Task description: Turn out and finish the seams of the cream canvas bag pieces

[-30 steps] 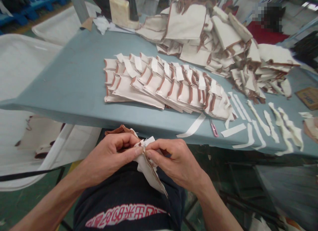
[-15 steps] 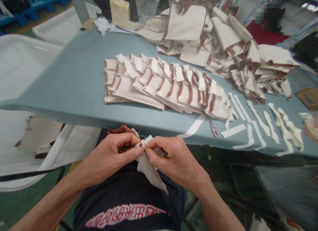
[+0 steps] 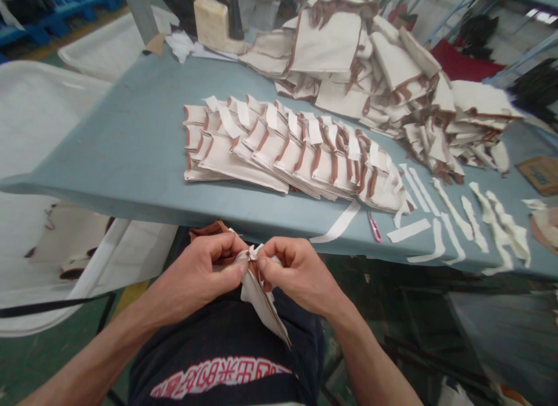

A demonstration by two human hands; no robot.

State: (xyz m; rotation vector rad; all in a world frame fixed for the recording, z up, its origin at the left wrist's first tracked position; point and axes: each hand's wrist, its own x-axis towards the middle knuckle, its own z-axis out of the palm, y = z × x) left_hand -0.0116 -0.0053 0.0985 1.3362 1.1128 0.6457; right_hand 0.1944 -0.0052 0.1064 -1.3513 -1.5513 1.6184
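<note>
Over my lap, in front of the table edge, is a cream fabric piece with brown trim [image 3: 265, 307], partly covered by my fingers. My left hand [image 3: 213, 263] is closed, pinching its bunched upper edge between thumb and fingers. Close beside it, my right hand [image 3: 299, 272] is closed too, thumb against forefinger, on what looks like a narrow white strip [image 3: 253, 252] at that edge. The fingers hide most of this strip. A brown part of the piece [image 3: 211, 229] shows above my left hand.
Overlapping cream pieces with brown trim [image 3: 279, 150] lie in a row on the blue-grey table [image 3: 108, 138], white strips across them. Behind is a heaped pile [image 3: 326, 45]. Loose strips [image 3: 453, 237] and a small pink tool [image 3: 375, 228] lie right. A white bin [image 3: 82, 295] stands left.
My right hand has turned slightly, its fingers rolling up and drawing a little away from the left. The hanging fabric has shifted slightly left. My left hand keeps its pinch.
</note>
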